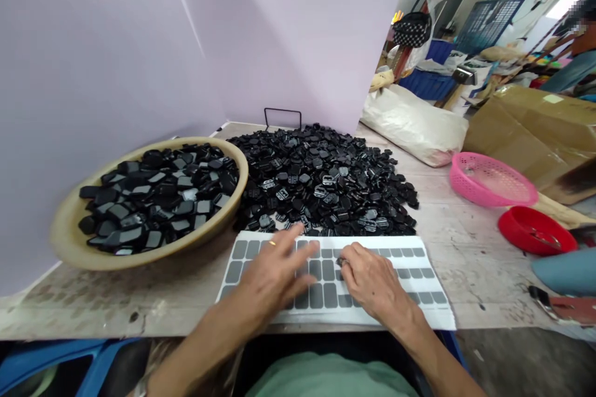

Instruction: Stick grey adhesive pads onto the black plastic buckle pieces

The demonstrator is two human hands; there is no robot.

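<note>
A white sheet (372,316) with rows of grey rounded rectangles lies at the table's front edge. My left hand (274,270), a ring on one finger, hovers over its left half with the fingers spread and blurred. On the right half, my right hand (372,279) pinches a small dark piece (342,261) between thumb and fingers. Behind the sheet is a large heap of small black plastic pieces (321,180). To the left, a round beige basin (69,239) holds flat black and grey pieces (153,192).
A black wire frame (283,110) stands behind the heap against a pale wall. At right are a white sack (414,124), a pink basket (493,183), a red bowl (535,232) and a cardboard box (535,130). A person (575,56) is at the far right.
</note>
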